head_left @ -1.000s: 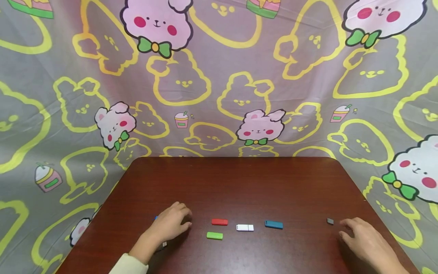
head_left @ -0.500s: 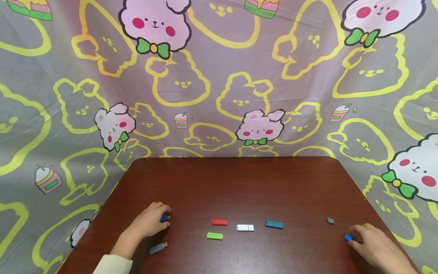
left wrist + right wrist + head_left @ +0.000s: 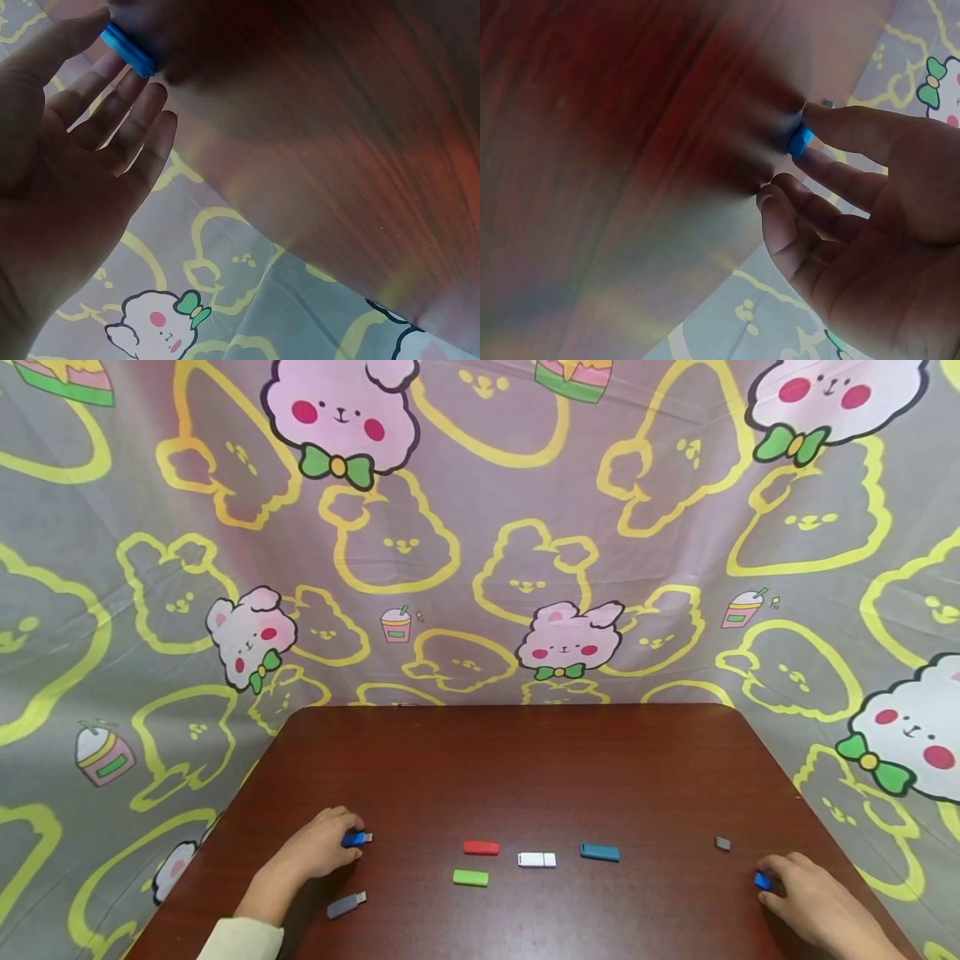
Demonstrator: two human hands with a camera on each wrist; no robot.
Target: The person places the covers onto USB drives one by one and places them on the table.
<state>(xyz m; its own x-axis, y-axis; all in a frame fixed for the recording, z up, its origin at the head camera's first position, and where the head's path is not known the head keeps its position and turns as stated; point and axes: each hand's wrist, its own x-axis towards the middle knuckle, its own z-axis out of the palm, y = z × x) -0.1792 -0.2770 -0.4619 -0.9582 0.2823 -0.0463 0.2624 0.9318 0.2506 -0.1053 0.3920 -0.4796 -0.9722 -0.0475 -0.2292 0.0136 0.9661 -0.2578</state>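
My left hand (image 3: pixel 341 848) pinches a blue USB stick (image 3: pixel 357 839) at the table's front left, its metal plug pointing right. In the left wrist view the blue stick (image 3: pixel 127 49) sits between thumb and fingertips. My right hand (image 3: pixel 774 878) pinches a small blue cap (image 3: pixel 762 882) at the front right. The right wrist view shows that cap (image 3: pixel 801 139) between the thumb and a finger. A grey USB stick (image 3: pixel 346 905) lies just below my left hand. A small grey cap (image 3: pixel 723 843) lies above and left of my right hand.
Between the hands lie a red stick (image 3: pixel 481 847), a green stick (image 3: pixel 470 877), a white stick (image 3: pixel 537 859) and a teal stick (image 3: pixel 600 852) on the dark wooden table (image 3: pixel 517 760). A cartoon-print cloth (image 3: pixel 480 568) hangs behind and round the table.
My left hand moved left and took hold of the blue stick, uncovering the grey stick. My right hand drew back a little and took hold of the blue cap.
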